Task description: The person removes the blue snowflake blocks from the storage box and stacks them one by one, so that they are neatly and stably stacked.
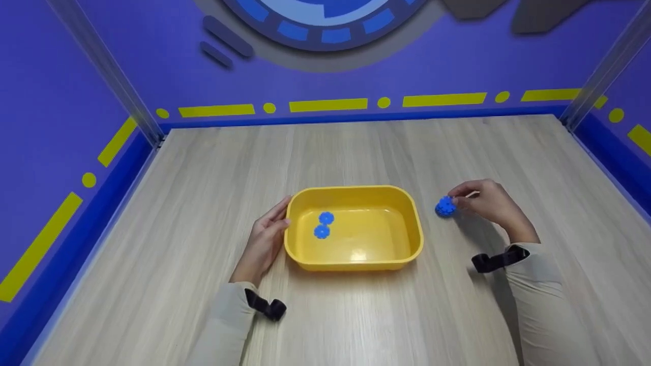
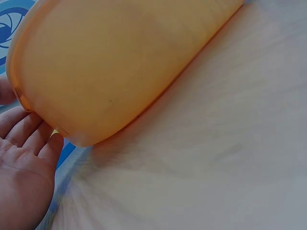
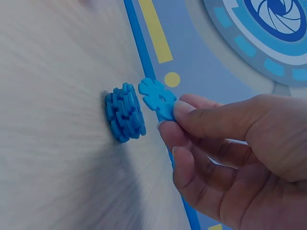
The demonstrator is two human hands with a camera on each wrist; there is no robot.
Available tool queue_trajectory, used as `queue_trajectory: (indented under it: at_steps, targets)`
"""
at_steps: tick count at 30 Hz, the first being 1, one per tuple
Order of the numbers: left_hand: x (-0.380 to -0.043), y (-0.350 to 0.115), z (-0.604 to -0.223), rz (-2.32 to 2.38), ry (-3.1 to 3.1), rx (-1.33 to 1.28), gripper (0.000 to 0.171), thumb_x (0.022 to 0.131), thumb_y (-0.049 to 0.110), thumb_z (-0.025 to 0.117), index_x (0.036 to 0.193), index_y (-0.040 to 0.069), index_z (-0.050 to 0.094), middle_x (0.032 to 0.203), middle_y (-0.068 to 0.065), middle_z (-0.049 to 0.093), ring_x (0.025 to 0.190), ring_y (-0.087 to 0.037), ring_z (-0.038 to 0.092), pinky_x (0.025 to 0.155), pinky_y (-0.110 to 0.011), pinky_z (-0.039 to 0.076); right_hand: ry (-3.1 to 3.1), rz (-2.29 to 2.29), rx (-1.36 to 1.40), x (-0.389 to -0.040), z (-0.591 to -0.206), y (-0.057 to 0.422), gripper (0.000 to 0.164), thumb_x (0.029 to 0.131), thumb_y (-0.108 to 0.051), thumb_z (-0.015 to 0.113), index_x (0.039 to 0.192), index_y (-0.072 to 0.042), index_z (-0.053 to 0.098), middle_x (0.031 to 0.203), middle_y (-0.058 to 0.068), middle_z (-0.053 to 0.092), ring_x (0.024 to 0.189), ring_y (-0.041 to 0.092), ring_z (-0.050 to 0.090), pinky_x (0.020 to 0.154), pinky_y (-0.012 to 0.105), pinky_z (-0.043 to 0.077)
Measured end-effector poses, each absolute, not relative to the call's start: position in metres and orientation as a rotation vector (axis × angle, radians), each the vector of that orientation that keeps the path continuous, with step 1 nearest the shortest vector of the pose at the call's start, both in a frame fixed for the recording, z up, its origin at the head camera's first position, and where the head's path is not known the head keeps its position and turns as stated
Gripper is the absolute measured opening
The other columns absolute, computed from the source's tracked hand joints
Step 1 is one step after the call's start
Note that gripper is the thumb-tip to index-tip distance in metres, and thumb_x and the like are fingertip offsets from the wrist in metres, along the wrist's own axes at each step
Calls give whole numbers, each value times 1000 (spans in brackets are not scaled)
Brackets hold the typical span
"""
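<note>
A yellow plastic tub (image 1: 376, 229) stands on the table in front of the person. At its left end the left hand (image 1: 262, 241) holds the wall, thumb at the rim and fingers along the outside. Two blue flower-shaped discs (image 1: 322, 232) lie on the tub's floor, toward the left. Right of the tub, the right hand (image 1: 491, 203) pinches one blue notched disc (image 3: 157, 98) between thumb and fingertips. That disc is tilted, just above a short stack of similar blue discs (image 3: 123, 115) on the table.
The wood-grain table (image 1: 335, 152) is bounded by blue-purple panels (image 1: 325, 76) at the back and both sides. A black strap with a small camera (image 1: 501, 259) sits on the right wrist, another (image 1: 265, 305) on the left.
</note>
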State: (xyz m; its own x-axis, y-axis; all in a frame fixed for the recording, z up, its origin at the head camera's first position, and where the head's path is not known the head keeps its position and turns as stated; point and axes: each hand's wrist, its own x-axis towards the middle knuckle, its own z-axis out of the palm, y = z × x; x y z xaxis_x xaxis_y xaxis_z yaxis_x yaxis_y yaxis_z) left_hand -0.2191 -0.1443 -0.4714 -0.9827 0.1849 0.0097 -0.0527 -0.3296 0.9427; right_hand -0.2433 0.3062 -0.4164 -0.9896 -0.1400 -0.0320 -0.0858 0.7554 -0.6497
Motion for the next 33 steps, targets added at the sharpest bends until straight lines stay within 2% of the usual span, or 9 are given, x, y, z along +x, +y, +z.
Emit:
queue_trajectory:
  at_steps: [5, 15, 21, 27, 33]
  targets:
    - [-219, -145, -472, 2444, 1733, 185, 58, 92, -3, 46, 148, -3, 30, 156, -16, 28, 145, -25, 28, 114, -32, 33, 2818, -1079, -148, -243, -417, 307, 24, 92, -13, 61, 111, 0, 68, 109, 21, 65, 86, 24, 64, 69, 24, 57]
    - [-218, -145, -471, 2435, 1750, 213, 57, 92, -2, 47, 147, -3, 31, 156, -17, 29, 144, -26, 29, 114, -34, 33, 2809, -1078, -106, -246, -421, 307, 25, 91, -13, 61, 109, 2, 68, 107, 22, 65, 81, 19, 62, 66, 21, 56]
    - [-218, -144, -471, 2439, 1746, 191, 57, 92, -3, 46, 147, -3, 31, 156, -16, 29, 144, -25, 29, 114, -33, 33, 2816, -1046, -89, -245, -419, 307, 25, 92, -13, 59, 111, 1, 68, 111, 22, 64, 85, 24, 64, 69, 24, 55]
    - [-217, -143, -471, 2429, 1758, 166, 57, 93, -2, 46, 148, -1, 32, 156, -15, 30, 144, -23, 30, 112, -29, 36, 2837, -1041, -116, -245, -413, 304, 26, 92, -15, 59, 112, 0, 68, 111, 21, 65, 93, 27, 62, 71, 20, 53]
    - [-217, -143, -471, 2447, 1728, 173, 57, 92, -2, 45, 148, -1, 32, 156, -14, 30, 144, -23, 29, 111, -29, 36, 2823, -1076, -131, -250, -403, 295, 30, 93, -19, 62, 114, 1, 67, 108, 19, 67, 89, 28, 66, 78, 30, 57]
